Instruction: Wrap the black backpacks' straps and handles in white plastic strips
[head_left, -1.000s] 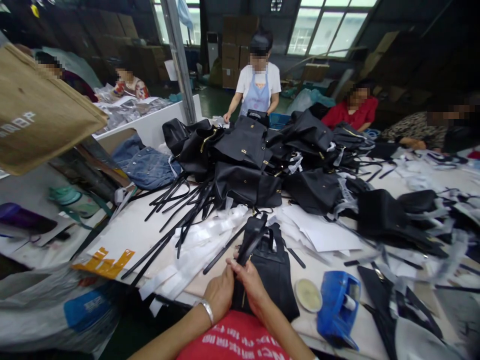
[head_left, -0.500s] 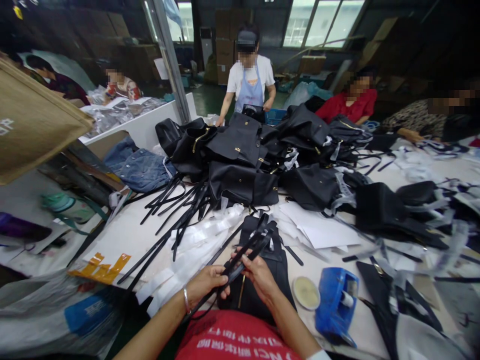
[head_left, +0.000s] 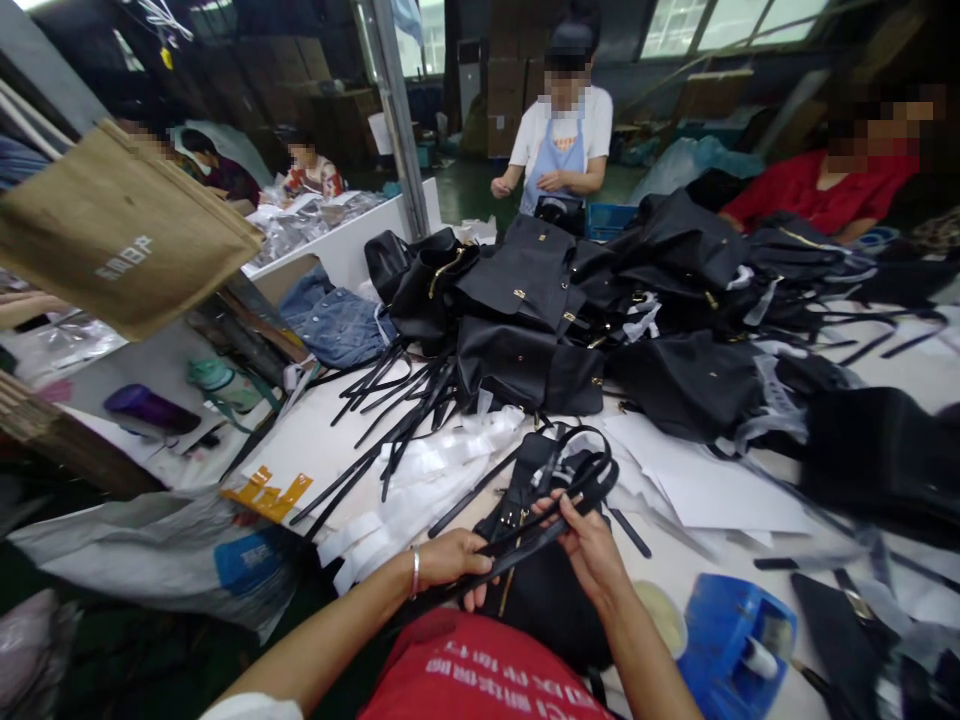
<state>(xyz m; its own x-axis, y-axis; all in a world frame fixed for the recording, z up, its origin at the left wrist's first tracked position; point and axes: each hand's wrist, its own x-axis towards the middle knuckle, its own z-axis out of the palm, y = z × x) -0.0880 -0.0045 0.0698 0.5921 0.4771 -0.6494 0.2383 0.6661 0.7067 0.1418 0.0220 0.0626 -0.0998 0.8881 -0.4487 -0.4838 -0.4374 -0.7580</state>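
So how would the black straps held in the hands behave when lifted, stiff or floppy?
The black straps probably flex with some spring: beyond the right hand they curve into a rounded loop. Narrow and thin, they're likely light for their length. Their sheen suggests they might be slippery.

A backpack (head_left: 559,605) is lying at the table's (head_left: 315,420) near edge, with a tape dispenser (head_left: 727,650) sitting to its right. Paper sheets (head_left: 690,480) are lying beyond it, rightward; loose straps (head_left: 429,398) leftward. Behind, a bag heap (head_left: 517,290) is standing, a garment (head_left: 334,325) resting left of it.
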